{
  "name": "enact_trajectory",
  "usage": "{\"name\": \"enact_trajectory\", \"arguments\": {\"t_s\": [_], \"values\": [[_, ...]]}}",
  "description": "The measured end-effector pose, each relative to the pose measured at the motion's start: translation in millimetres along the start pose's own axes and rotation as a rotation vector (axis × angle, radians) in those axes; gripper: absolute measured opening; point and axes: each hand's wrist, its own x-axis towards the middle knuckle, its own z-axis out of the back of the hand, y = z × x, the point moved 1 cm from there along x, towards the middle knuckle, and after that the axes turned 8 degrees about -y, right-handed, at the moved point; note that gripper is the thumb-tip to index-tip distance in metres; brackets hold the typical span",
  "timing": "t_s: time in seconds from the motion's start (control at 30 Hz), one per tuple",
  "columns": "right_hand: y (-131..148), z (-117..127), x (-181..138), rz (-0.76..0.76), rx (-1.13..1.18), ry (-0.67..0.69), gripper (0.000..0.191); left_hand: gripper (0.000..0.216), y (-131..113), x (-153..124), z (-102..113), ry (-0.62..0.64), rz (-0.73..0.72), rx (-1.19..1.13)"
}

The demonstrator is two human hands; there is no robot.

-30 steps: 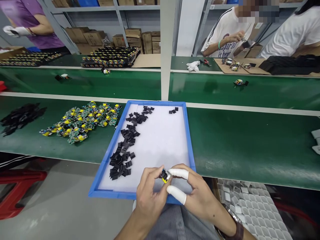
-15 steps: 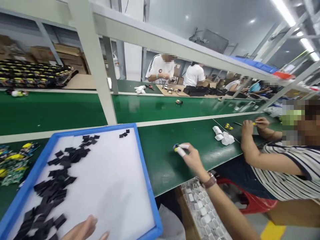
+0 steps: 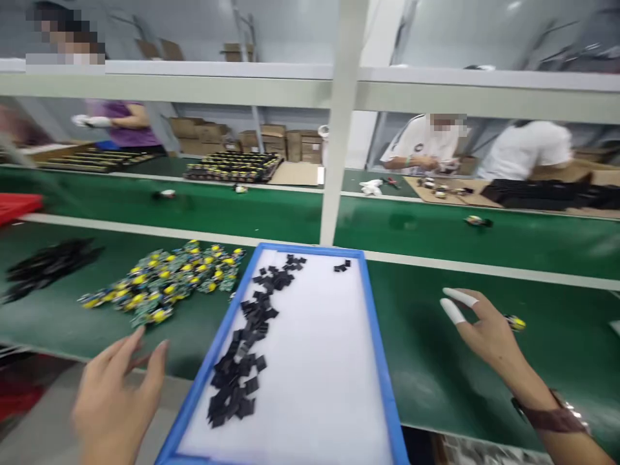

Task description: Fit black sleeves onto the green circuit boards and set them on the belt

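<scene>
My left hand [image 3: 116,394] hovers with fingers apart at the near side of a pile of small green circuit boards with yellow parts [image 3: 169,274]. Nothing is in it. My right hand [image 3: 489,332], with white covers on the thumb and a finger, is open above the green bench [image 3: 426,387]. A single small assembly with a yellow part [image 3: 516,322] lies just beyond that hand, partly hidden by it. Between my hands stands a blue-rimmed white tray [image 3: 382,361]. Small black square pieces [image 3: 252,323] are strewn along its left side.
Black strips [image 3: 48,265] lie at the left, near a red bin [image 3: 19,206]. Behind the bench runs a green belt [image 3: 271,213] carrying a few small assemblies. A frame post [image 3: 336,148] rises behind the tray. Across the belt, people work beside boxes [image 3: 208,139].
The view has swung left. My right hand has let go of the small assembly, now lying on the bench. My left hand has moved from over the tray to the board pile.
</scene>
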Motion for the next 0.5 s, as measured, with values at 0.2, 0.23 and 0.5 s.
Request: {"name": "enact_trajectory", "arguments": {"t_s": [0.2,0.23,0.5], "values": [[164,-101,-26,0.546,0.343,0.582,0.025,0.054,49,13,-48,0.24,-0.134,0.294],[187,-114,-29,0.588,0.337,0.682,0.024,0.054,48,13,-58,0.286,-0.157,0.278],[261,-188,-44,0.587,0.277,0.805,0.016,0.043,31,29,-109,0.518,-0.208,0.073]]}}
